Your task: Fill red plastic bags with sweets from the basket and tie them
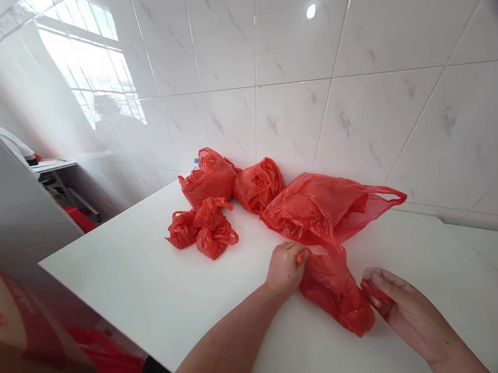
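Observation:
My left hand (286,268) is closed around the gathered rim of a thin red plastic bag (337,294). This bag lies on the white table, stretching from my left hand toward my right. My right hand (398,301) is at the bag's lower right end, thumb and fingers pinched on a small red item (374,291). I cannot tell whether that item is part of the bag. Just behind, a larger red plastic bag (319,201) rests on its side, its handle loop pointing right and its contents hidden.
Several tied small red bags (203,227) sit at the table's left. Behind them a full red bag (209,178) and a rolled red bundle (258,184) stand near the tiled wall (295,114). A cardboard box (11,337) is beside the white table (121,265).

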`<act>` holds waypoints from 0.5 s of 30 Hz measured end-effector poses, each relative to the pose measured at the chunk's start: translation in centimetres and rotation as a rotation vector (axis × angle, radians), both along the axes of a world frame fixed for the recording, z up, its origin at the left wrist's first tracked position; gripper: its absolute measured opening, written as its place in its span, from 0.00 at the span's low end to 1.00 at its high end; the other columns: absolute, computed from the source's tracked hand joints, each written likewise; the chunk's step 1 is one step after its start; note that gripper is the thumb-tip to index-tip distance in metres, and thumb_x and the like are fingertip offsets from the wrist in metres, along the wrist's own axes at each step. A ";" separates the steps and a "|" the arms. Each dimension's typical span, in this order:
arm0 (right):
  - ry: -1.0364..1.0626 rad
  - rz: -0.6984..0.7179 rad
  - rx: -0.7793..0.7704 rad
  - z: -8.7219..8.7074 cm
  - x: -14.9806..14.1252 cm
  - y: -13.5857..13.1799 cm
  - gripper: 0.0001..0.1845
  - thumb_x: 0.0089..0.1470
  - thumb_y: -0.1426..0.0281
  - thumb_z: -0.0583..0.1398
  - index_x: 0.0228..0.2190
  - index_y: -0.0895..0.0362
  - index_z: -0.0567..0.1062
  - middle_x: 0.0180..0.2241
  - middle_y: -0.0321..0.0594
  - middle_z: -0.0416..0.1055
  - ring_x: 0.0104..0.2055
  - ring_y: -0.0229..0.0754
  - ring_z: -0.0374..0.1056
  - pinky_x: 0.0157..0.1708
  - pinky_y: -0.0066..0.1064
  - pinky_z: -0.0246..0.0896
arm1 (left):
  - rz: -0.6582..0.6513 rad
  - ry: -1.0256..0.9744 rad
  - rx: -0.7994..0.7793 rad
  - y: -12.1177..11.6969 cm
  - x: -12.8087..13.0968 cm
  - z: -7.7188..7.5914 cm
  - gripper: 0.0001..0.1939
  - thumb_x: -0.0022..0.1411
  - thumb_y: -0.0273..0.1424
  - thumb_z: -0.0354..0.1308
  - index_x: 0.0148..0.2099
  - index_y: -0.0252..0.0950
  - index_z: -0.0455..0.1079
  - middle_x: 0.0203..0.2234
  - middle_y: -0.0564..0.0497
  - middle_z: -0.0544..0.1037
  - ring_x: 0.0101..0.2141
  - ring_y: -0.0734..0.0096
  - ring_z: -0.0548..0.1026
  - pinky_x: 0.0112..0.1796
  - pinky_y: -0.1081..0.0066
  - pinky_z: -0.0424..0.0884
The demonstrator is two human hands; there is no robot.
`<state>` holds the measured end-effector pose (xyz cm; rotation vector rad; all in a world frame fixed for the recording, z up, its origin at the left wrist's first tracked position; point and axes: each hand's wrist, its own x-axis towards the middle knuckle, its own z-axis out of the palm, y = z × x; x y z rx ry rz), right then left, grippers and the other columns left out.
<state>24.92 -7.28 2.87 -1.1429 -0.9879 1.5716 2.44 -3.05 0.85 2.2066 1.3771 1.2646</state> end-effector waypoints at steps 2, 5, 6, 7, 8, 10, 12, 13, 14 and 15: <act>-0.002 0.048 -0.015 -0.3 -0.3 -0.2 0.14 0.44 0.58 0.65 0.32 0.51 0.75 0.24 0.33 0.61 0.24 0.34 0.54 0.26 0.26 0.57 | -0.016 -0.051 0.023 -0.2 0.0 0.1 0.12 0.63 0.29 0.46 0.43 0.38 0.70 0.35 0.48 0.76 0.37 0.66 0.71 0.41 0.64 0.68; 0.015 0.117 -0.039 -0.9 -1.0 -0.4 0.18 0.43 0.57 0.65 0.38 0.49 0.73 0.24 0.33 0.64 0.25 0.36 0.57 0.26 0.26 0.57 | -0.071 -0.115 0.115 -0.8 0.1 0.6 0.17 0.63 0.31 0.48 0.52 0.37 0.65 0.44 0.44 0.72 0.45 0.64 0.69 0.47 0.63 0.66; 0.014 0.136 -0.044 -1.1 -1.3 -0.4 0.19 0.43 0.56 0.65 0.38 0.49 0.73 0.25 0.34 0.66 0.26 0.37 0.58 0.26 0.27 0.57 | -0.108 -0.115 0.158 -1.0 0.2 0.8 0.19 0.62 0.35 0.50 0.54 0.36 0.64 0.47 0.43 0.70 0.48 0.63 0.68 0.49 0.62 0.65; 0.009 0.157 -0.048 -1.3 -1.6 -0.4 0.19 0.43 0.56 0.65 0.37 0.50 0.73 0.26 0.35 0.67 0.26 0.37 0.59 0.26 0.27 0.56 | -0.155 -0.103 0.200 -1.2 0.4 0.9 0.23 0.60 0.39 0.51 0.55 0.36 0.63 0.49 0.41 0.68 0.49 0.61 0.67 0.50 0.61 0.64; 0.004 0.178 -0.049 -1.4 -1.8 -0.4 0.19 0.42 0.56 0.65 0.36 0.50 0.73 0.26 0.35 0.68 0.27 0.38 0.60 0.26 0.27 0.56 | -0.209 -0.082 0.237 -1.4 0.6 0.9 0.26 0.58 0.44 0.53 0.55 0.36 0.63 0.50 0.41 0.68 0.50 0.59 0.66 0.51 0.59 0.63; 0.000 0.195 -0.041 -1.5 -2.3 -0.4 0.17 0.43 0.56 0.65 0.33 0.51 0.73 0.25 0.35 0.67 0.26 0.38 0.60 0.26 0.27 0.55 | -0.322 -0.008 0.277 -1.5 1.2 0.8 0.30 0.54 0.52 0.54 0.51 0.36 0.66 0.48 0.40 0.70 0.48 0.58 0.68 0.51 0.58 0.62; -0.004 0.175 -0.033 -1.3 -2.7 -0.5 0.16 0.43 0.55 0.65 0.31 0.52 0.73 0.23 0.34 0.66 0.26 0.38 0.60 0.26 0.27 0.55 | -0.398 0.092 0.265 -1.4 1.8 0.3 0.29 0.52 0.55 0.54 0.46 0.36 0.69 0.41 0.43 0.74 0.42 0.61 0.71 0.48 0.61 0.64; -0.009 0.157 -0.034 -1.2 -2.9 -0.6 0.16 0.43 0.55 0.65 0.31 0.52 0.73 0.24 0.34 0.66 0.25 0.38 0.60 0.25 0.27 0.54 | -0.406 0.141 0.242 -1.3 2.0 0.0 0.28 0.53 0.54 0.54 0.44 0.36 0.69 0.37 0.44 0.75 0.38 0.63 0.72 0.45 0.63 0.65; -0.014 0.137 -0.035 -1.0 -3.0 -0.7 0.16 0.43 0.55 0.65 0.31 0.53 0.73 0.24 0.34 0.67 0.26 0.38 0.60 0.25 0.26 0.54 | -0.394 0.182 0.217 -1.2 2.1 -0.2 0.26 0.53 0.54 0.54 0.41 0.36 0.70 0.33 0.46 0.76 0.35 0.65 0.72 0.41 0.65 0.66; -0.018 0.123 -0.036 -0.9 -3.1 -0.8 0.17 0.43 0.55 0.65 0.31 0.53 0.73 0.25 0.35 0.68 0.26 0.37 0.61 0.25 0.26 0.54 | -0.367 0.213 0.192 -1.1 2.2 -0.4 0.24 0.54 0.53 0.54 0.39 0.36 0.70 0.29 0.48 0.75 0.32 0.67 0.72 0.37 0.67 0.66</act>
